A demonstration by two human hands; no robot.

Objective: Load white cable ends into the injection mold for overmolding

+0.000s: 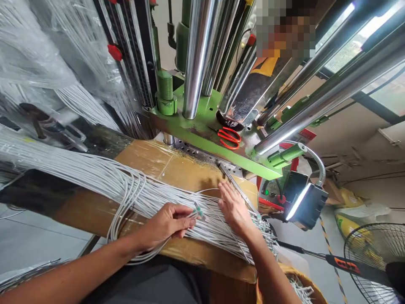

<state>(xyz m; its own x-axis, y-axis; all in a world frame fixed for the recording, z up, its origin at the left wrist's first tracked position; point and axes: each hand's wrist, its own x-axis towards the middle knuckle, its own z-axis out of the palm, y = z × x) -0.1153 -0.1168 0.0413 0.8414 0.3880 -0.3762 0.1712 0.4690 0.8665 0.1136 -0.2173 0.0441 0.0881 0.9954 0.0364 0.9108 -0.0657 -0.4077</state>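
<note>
White cables (133, 194) lie in a long, thick bunch across a brown cardboard cover (152, 158) on a work bench, and they loop over its edge in front of the person. The left hand (164, 226) is shut in a small, tight pinch on a few green cable tips (198, 212), held up just above the bunch. The right hand (234, 207) is open, with its fingers (223, 190) spread wide and lying on the cables, holding nothing that can be seen. A thin metal rod (236, 188) sits just beside those fingers. Past the hands stands a big green machine plate (196, 131) with shiny steel posts (198, 55) going up from it. Red scissors (229, 138) lie on the plate. A bright work lamp (303, 198) hangs on a bendy neck to the right, and a floor fan (376, 257) stands lower down. A basket (300, 280) by the bench holds more cable ends
</note>
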